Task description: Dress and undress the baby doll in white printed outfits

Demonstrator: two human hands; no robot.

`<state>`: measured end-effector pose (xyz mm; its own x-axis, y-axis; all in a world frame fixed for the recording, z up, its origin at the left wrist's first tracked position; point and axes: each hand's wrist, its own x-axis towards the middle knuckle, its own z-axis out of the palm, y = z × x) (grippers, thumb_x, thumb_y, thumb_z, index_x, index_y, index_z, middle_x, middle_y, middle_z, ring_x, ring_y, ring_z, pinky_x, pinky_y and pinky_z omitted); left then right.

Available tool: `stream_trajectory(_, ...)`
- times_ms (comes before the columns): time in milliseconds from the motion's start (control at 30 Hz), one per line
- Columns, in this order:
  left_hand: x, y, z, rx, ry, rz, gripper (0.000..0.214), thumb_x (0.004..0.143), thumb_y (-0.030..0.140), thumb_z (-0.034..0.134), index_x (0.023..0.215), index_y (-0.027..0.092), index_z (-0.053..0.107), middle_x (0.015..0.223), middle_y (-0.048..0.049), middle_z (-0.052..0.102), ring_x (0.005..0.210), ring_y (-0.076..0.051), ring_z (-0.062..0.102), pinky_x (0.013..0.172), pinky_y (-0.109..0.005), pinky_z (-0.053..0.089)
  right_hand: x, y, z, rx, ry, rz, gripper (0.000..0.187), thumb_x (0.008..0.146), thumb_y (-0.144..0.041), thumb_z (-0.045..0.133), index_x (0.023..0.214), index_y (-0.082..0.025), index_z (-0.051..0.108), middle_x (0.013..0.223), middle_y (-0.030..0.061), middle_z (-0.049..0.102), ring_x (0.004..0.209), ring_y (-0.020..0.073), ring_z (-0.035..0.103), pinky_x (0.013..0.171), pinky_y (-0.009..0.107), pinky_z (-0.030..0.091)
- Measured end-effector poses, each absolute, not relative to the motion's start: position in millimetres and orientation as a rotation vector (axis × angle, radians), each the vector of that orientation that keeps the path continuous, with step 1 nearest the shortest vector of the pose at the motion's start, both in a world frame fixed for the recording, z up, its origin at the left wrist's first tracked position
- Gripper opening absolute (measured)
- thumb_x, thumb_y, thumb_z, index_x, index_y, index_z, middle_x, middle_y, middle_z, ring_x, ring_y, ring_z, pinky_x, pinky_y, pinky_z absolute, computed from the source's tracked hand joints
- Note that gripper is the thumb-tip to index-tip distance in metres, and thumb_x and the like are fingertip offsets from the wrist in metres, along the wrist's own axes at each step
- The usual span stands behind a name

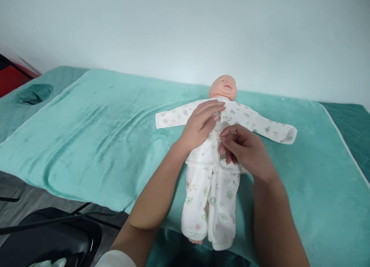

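A baby doll (223,87) lies on its back, dressed in a white printed top (241,113) and matching trousers (224,207). Its sleeves stretch out to both sides, and toes peek from one trouser leg. My left hand (199,124) rests on the chest, fingers extended over the top. Lower down, my right hand (244,147) pinches the front edge of the top between thumb and forefinger, its other fingers curled below. The pinched edge is partly hidden by the fingertips.
A turquoise plush cover (95,143) spreads over the bed, wrinkled on the left. The bed's far left end has a face hole (34,94). A white wall (185,35) rises behind. At lower left are a black chair (52,236) and a dark cable (60,219).
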<state>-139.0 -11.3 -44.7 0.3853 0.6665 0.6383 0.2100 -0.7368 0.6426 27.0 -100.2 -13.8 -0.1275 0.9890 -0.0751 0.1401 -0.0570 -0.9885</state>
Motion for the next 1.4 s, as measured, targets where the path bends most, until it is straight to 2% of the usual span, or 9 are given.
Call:
stream_trajectory(133,-138,-7,-50,2.316,0.787,1.139,0.043,0.106,0.041,0.035,0.133,0.025,0.063,0.145,-0.0051,0.063,0.149,-0.022,0.043,0.125,-0.049,0.036,21,-94,-25,-1.163,-1.247,0.909,0.007,0.094,-0.029,0.063,0.093,-0.023,0.061,0.077,-0.0008,0.067,0.057,0.0116,0.06,0.049,0.024,0.047)
stream_trajectory(233,-136,-2,-53,2.336,0.866,1.046,0.048,0.105,0.046,0.033,0.141,0.027,0.058,0.154,-0.0032,0.055,0.154,-0.022,0.036,0.127,-0.049,0.032,19,-85,-37,-1.137,-1.236,0.547,0.003,0.093,-0.025,0.063,0.096,-0.024,0.064,0.099,0.0033,0.069,0.088,0.0166,0.068,0.076,0.032,0.058)
stream_trajectory(333,-135,3,-53,2.311,0.917,0.994,0.05,0.105,0.049,0.032,0.145,0.028,0.054,0.158,-0.0019,0.05,0.155,-0.022,0.034,0.129,-0.048,0.029,22,-77,-48,-1.216,-1.374,0.365,0.018,0.093,-0.027,0.062,0.111,-0.025,0.065,0.127,0.0074,0.064,0.122,0.0227,0.06,0.104,0.044,0.052)
stream_trajectory(467,-132,11,-51,2.228,0.958,1.021,0.047,0.103,0.05,0.039,0.14,0.029,0.059,0.154,-0.0025,0.055,0.148,-0.021,0.044,0.127,-0.045,0.033,27,-71,-56,-1.357,-1.552,0.339,0.035,0.096,-0.031,0.059,0.13,-0.025,0.06,0.145,0.0095,0.056,0.139,0.0244,0.049,0.12,0.051,0.038)
stream_trajectory(667,-129,15,-45,2.168,1.073,0.943,0.049,0.099,0.05,0.05,0.142,0.03,0.057,0.155,-0.0024,0.053,0.148,-0.024,0.044,0.125,-0.045,0.034,29,-66,-56,-1.433,-1.665,0.327,0.046,0.1,-0.042,0.053,0.143,-0.028,0.054,0.157,0.0077,0.047,0.147,0.0254,0.04,0.124,0.053,0.031)
stream_trajectory(867,-131,16,-48,2.188,1.057,0.921,0.046,0.1,0.044,0.049,0.144,0.035,0.055,0.159,-0.0002,0.048,0.15,-0.023,0.041,0.126,-0.046,0.032,32,-51,-51,-1.53,-1.689,0.381,0.052,0.102,-0.054,0.044,0.147,-0.028,0.053,0.16,0.006,0.043,0.15,0.0257,0.036,0.125,0.053,0.028)
stream_trajectory(1067,-133,19,-54,2.2,1.031,0.928,0.043,0.101,0.047,0.046,0.141,0.037,0.057,0.16,0.0,0.046,0.15,-0.025,0.039,0.127,-0.049,0.031,37,-39,-53,-1.525,-1.716,0.371,0.054,0.101,-0.062,0.043,0.142,-0.031,0.057,0.157,0.0059,0.047,0.147,0.0279,0.038,0.123,0.056,0.028)
stream_trajectory(1400,-132,19,-52,2.157,1.051,0.893,0.05,0.1,0.048,0.047,0.148,0.033,0.05,0.162,-0.0023,0.042,0.152,-0.025,0.036,0.127,-0.047,0.03,35,-32,-50,-1.569,-1.647,0.424,0.051,0.099,-0.062,0.045,0.134,-0.03,0.064,0.154,0.0052,0.05,0.146,0.0312,0.037,0.122,0.059,0.027)
